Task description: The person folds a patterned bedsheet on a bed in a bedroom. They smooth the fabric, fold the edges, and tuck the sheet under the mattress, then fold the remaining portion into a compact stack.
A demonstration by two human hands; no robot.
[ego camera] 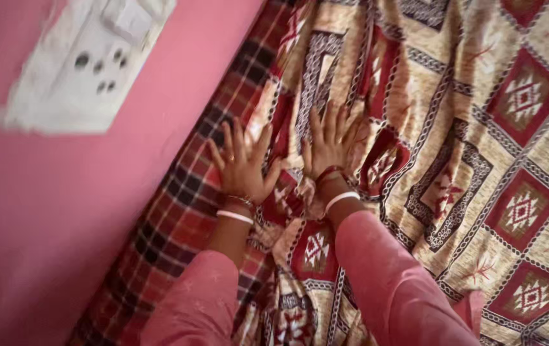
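A head-worn camera looks down at two bare hands pressed flat on bedding beside a pink wall point(37, 211), which fills the left third of the frame. The left hand point(242, 168) sits just left of centre, fingers spread and open, palm down, grasping nothing; it rests where the edge of a patterned bedspread point(479, 160) meets a dark red checked cloth point(178, 218). The right hand point(329, 144) lies just beside it, slightly higher in the frame, also open and flat with fingers fanned toward the top of the frame, resting fully on the bedspread. Both wrists wear bangles, and pink sleeves point(390, 282) enter from the bottom edge. The bedspread, cream with red diamonds and chain-like borders, spreads from the hands across the whole right side and upper right of the frame. Its near edge is rumpled into folds between and below the two wrists, at bottom centre. That edge runs diagonally, from the bottom centre up toward the top centre, following the strip of checked cloth along the wall. The left hand is nearer this edge and the wall; the right hand is nearer the open expanse of bedspread. A white switch plate point(89, 61) is on the wall at upper left.
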